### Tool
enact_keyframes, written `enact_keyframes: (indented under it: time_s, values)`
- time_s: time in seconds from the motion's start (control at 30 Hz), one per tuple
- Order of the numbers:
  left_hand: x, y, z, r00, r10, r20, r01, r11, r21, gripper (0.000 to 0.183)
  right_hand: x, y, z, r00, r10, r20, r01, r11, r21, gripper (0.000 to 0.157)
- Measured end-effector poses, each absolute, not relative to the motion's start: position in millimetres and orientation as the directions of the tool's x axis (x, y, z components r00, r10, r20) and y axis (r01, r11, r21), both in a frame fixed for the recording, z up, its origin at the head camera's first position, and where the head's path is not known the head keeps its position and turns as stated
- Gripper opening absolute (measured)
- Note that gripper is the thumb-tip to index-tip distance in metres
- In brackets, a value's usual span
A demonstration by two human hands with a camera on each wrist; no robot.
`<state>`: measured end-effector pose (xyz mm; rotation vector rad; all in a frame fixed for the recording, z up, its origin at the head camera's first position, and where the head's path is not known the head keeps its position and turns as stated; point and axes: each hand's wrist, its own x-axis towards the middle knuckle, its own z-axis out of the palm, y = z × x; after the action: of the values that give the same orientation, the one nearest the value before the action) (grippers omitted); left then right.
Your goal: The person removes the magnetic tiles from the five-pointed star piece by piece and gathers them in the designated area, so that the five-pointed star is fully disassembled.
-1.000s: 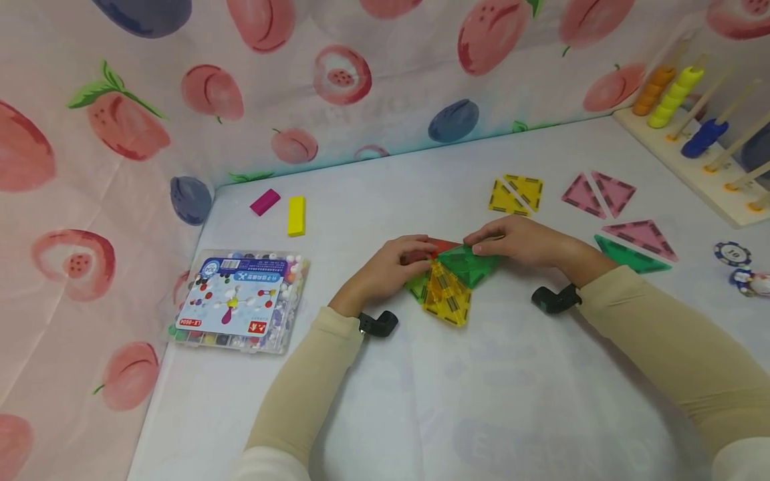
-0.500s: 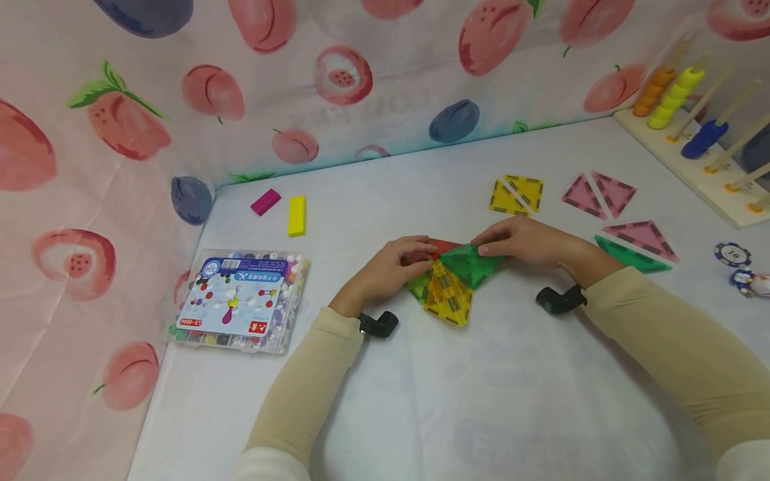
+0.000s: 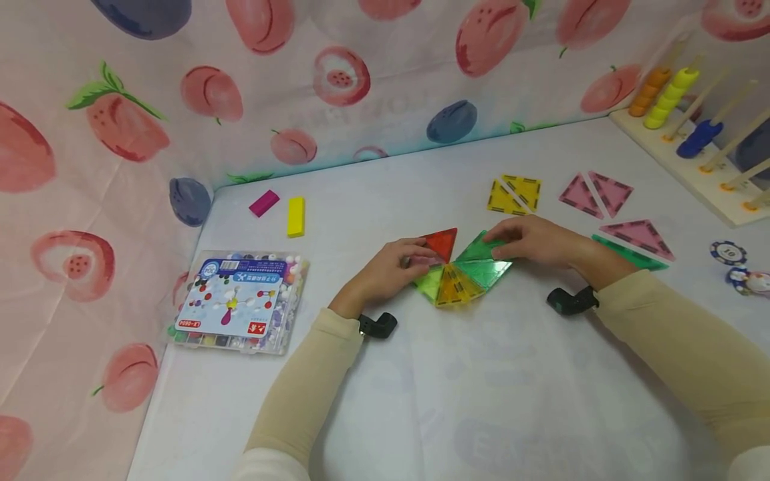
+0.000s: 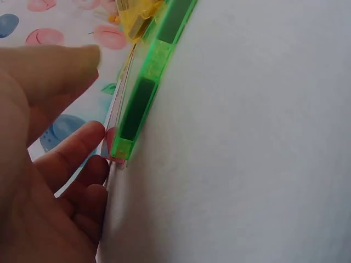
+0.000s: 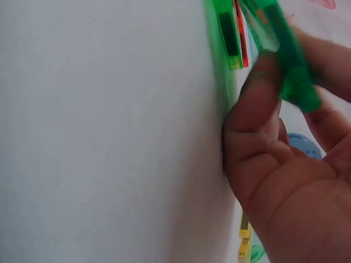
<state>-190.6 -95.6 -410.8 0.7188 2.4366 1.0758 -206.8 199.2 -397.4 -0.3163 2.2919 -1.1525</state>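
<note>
In the head view several see-through magnetic tiles form a fan in front of me. My right hand (image 3: 529,242) pinches a green triangle tile (image 3: 480,248), held tilted above the table in the right wrist view. A second green tile (image 3: 488,272) lies just below it. My left hand (image 3: 391,268) rests at the fan's left side, its fingers touching a pink tile (image 4: 111,143) beside a light green tile (image 3: 430,284). Between the two sides sit a yellow tile (image 3: 458,287) at the bottom and a red triangle tile (image 3: 442,244) at the top.
Loose yellow triangles (image 3: 522,194), pink triangles (image 3: 640,237) and a green tile (image 3: 628,252) lie to the right. A boxed bead set (image 3: 231,300) and two small blocks (image 3: 295,216) are at left. A bead rack (image 3: 680,133) and a chip (image 3: 728,253) stand farther right.
My right hand has moved slightly right with the green tile. The tiles have spread: a gap shows between red and green, and the yellow part has become shorter. The left hand stays put.
</note>
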Motion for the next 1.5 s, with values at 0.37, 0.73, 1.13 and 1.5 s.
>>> enact_keyframes:
  time_s: [0.37,0.73,1.13,1.5]
  values:
    - [-185.5,-94.9,-407.7,-0.791,0.595,-0.141,0.384,0.663,0.642,0.039,-196.9,198.0,-396.2,-0.874,-0.423,-0.240,-0.096,0.634,-0.767,0.021]
    - [-185.8,-95.5,-410.0,-0.792,0.597,-0.128,0.405,0.671,0.622,0.039,-191.2,237.6,-381.0,-0.928,-0.315,-0.199,-0.108,0.740,-0.664,0.027]
    - [-186.3,-97.3,-410.1,-0.792,0.594,-0.144,0.382,0.665,0.642,0.042,-191.7,272.2,-378.9,-0.950,-0.211,-0.232,-0.045,0.825,-0.563,0.040]
    - [-186.2,-97.5,-410.9,-0.792,0.595,-0.139,0.372,0.650,0.663,0.043,-197.3,277.2,-365.0,-0.974,-0.161,-0.159,-0.046,0.828,-0.559,0.051]
